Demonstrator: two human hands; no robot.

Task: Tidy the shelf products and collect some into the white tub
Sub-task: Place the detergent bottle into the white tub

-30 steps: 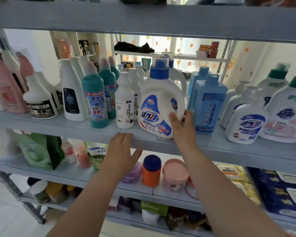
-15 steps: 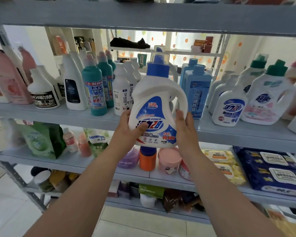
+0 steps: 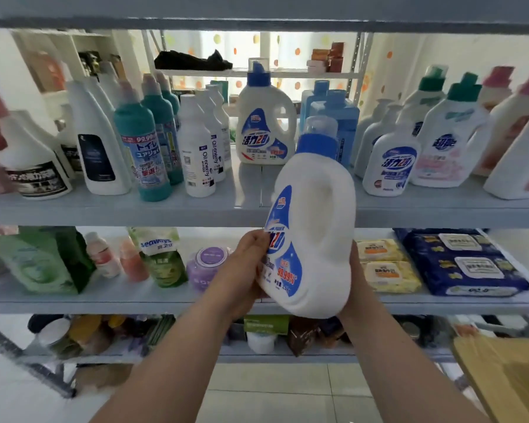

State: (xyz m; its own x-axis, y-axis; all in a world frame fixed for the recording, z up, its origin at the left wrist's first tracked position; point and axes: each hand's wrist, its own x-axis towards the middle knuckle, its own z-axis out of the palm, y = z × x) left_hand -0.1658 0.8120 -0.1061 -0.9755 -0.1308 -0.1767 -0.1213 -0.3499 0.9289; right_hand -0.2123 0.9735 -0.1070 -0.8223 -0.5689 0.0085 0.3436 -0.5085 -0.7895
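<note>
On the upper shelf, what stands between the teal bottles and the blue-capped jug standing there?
Head view: a row of slim white bottles marked Oil enemy.

A white detergent jug [image 3: 318, 215] with a blue cap, clear measuring cup and blue label is held off the shelf [image 3: 135, 209], cap leaning slightly toward 1 o'clock. Its twin [image 3: 264, 123] stands upright at 11 o'clock.

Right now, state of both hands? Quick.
Left hand: grips the detergent bottle on its label side.
Right hand: holds the same bottle on the opposite side, fingers mostly hidden behind it.
</note>
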